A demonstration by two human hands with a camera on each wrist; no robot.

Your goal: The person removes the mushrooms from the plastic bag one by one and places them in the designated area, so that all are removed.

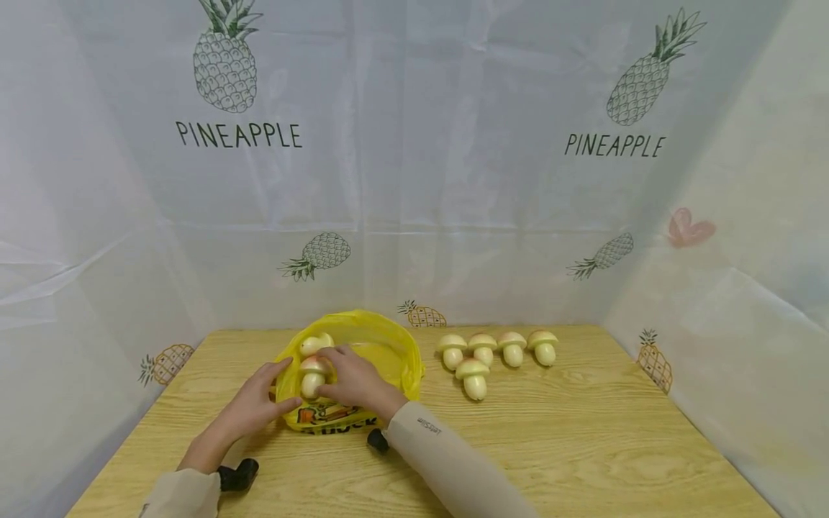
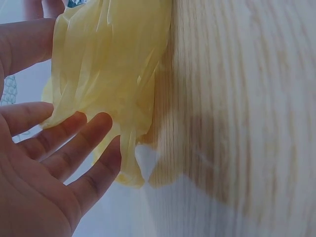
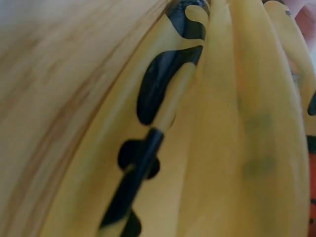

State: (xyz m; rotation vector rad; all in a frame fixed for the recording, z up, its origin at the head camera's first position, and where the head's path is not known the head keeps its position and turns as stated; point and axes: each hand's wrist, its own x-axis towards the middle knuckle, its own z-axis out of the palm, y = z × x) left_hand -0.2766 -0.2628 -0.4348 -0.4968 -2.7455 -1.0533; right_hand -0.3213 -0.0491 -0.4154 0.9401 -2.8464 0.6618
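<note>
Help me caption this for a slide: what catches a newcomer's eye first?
The bright yellow plastic bag at the table's far left, where the right hand holds a toy mushroom at its mouth and the left hand steadies its edge. Then five mushrooms clustered just right of it.

Wooden table [image 1: 583, 439] — yellow plastic bag [image 1: 395, 360] at left, five toy mushrooms [image 1: 475, 378] beside it.
</note>
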